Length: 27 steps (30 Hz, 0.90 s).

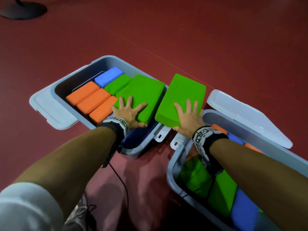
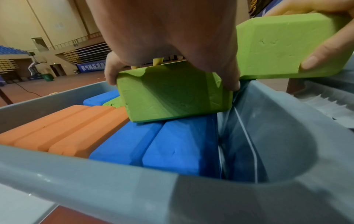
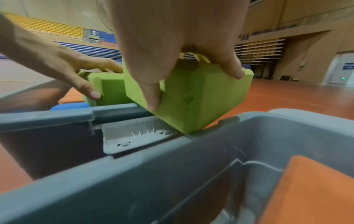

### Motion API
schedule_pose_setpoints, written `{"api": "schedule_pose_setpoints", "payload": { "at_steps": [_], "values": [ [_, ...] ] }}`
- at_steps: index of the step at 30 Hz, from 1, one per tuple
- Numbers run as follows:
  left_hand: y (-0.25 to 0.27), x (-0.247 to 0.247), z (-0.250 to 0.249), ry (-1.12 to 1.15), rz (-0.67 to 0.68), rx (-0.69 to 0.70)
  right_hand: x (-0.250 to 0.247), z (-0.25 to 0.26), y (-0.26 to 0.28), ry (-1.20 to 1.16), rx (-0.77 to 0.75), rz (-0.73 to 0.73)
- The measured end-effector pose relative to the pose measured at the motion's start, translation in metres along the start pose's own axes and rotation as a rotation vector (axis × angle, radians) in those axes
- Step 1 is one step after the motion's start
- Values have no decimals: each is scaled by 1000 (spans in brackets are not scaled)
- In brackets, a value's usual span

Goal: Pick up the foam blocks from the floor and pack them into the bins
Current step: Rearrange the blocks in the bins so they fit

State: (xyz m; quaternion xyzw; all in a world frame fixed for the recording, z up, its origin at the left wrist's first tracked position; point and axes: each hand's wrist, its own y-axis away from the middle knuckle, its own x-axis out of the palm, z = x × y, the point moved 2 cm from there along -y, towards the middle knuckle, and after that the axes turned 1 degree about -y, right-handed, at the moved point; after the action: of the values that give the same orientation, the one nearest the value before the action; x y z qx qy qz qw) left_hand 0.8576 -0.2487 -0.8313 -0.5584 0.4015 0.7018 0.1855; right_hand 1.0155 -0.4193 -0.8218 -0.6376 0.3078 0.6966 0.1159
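Observation:
My left hand [image 1: 129, 111] grips a green foam block [image 1: 143, 95] from above, thumb on its near edge, over the right part of the left grey bin [image 1: 103, 61]. In the left wrist view that green block [image 2: 172, 92] is tilted above blue blocks [image 2: 172, 144] and orange blocks [image 2: 63, 127]. My right hand [image 1: 188, 116] grips a second green block [image 1: 181, 97] between the two bins. In the right wrist view this block [image 3: 191, 97] hangs over the rim of the right bin [image 3: 134, 174], one corner low by it.
The left bin also holds a blue block [image 1: 109, 76] and another green one [image 1: 118, 84]. The right bin [image 1: 171, 174] holds green, blue and orange blocks. Lids [image 1: 51, 110] [image 1: 250, 114] lie open beside both bins. A dark stand base [image 1: 23, 10] sits far left on the red floor.

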Motion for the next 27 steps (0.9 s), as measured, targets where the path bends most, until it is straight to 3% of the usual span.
{"api": "schedule_pose_setpoints", "payload": {
  "at_steps": [8, 16, 27],
  "values": [
    [13, -28, -9, 69, -121, -3, -14, 1, -5, -93, -26, 100],
    [32, -76, -17, 297, -238, -33, -34, -29, 23, -270, -59, 34],
    [71, -116, -108, 37, -345, 170, -57, -90, 114, -151, 21, -38]
  ]
}}
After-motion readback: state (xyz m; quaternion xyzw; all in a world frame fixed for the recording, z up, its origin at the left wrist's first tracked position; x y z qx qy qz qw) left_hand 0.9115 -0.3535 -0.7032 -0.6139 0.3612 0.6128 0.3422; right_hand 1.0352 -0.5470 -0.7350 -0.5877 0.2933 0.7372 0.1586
